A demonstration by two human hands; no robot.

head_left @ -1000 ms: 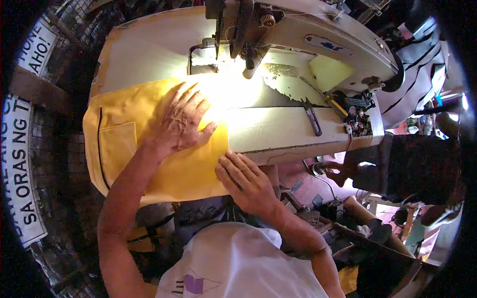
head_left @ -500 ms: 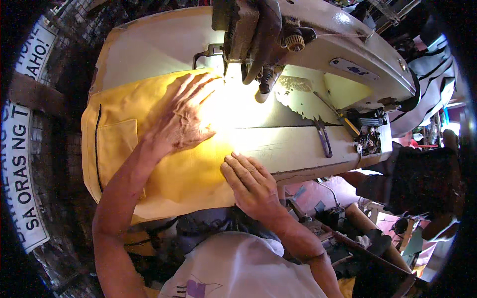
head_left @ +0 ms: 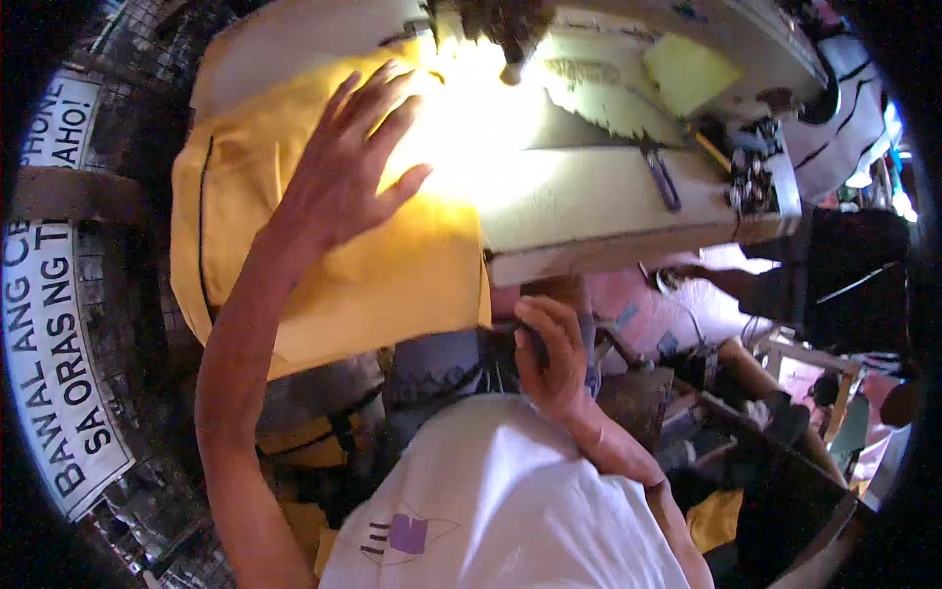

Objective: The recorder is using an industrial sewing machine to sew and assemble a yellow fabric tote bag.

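Note:
A yellow cloth piece (head_left: pixel 363 294) with a dark strip along its left side lies on the sewing machine's pale table (head_left: pixel 569 221), under a bright lamp glare. My left hand (head_left: pixel 353 167) is spread over the cloth's upper part, fingertips near the machine's needle area (head_left: pixel 510 54), where glare hides detail. Just off the cloth's lower right corner, below the table edge, my right hand (head_left: pixel 549 348) hangs with loosely bent fingers apart and nothing visible in it. Purple-handled thread snips (head_left: pixel 662 182) lie on the table to the right.
Small metal parts (head_left: pixel 751 187) crowd the table's right end. A person in dark clothing (head_left: pixel 844 285) is at the right, beside bundled white material (head_left: pixel 834 128). Printed signs (head_left: pixel 54 363) are on the mesh at the left. More yellow cloth (head_left: pixel 714 515) is low at the right.
My right hand has left the cloth, moving right and off its edge. My left hand's fingers are more spread. The view has shifted, so the machine sits higher in it.

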